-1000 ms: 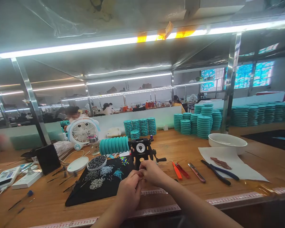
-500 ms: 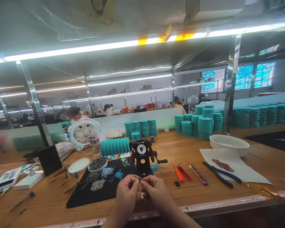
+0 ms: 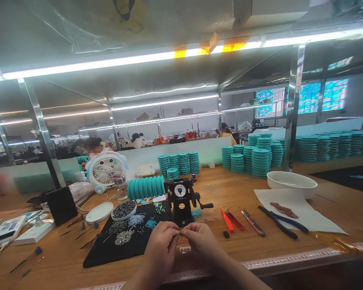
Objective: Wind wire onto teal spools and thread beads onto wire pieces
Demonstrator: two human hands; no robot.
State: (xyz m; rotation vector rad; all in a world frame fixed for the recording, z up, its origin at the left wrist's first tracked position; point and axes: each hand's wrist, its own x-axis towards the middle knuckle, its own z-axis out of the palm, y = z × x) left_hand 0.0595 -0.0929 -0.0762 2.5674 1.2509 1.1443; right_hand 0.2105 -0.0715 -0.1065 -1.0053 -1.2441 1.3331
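My left hand [image 3: 162,245] and my right hand [image 3: 201,241] meet at the fingertips, both pinched around something too small to make out. Just beyond them stands a black hand-cranked winder [image 3: 181,201] with a dial, its crank to the right. A row of teal spools [image 3: 146,187] sits on its left side. On a black mat [image 3: 109,251] to the left lie silver beads [image 3: 124,237], pale blue pieces [image 3: 136,220], colourful beads [image 3: 159,207] and a bowl of dark oval pieces [image 3: 124,210].
Right of my hands lie an orange-handled tool [image 3: 227,220], a utility knife [image 3: 253,222], blue pliers [image 3: 278,221] and a white bowl [image 3: 292,183] by a paper sheet. Stacked teal spools [image 3: 260,163] stand behind. A fan [image 3: 107,171] is at left. A measuring tape [image 3: 293,257] runs along the table edge.
Both hands keep their fingertips together, and the left hand has turned slightly, its back showing more. The view has shifted a little. Nothing on the table has visibly moved.
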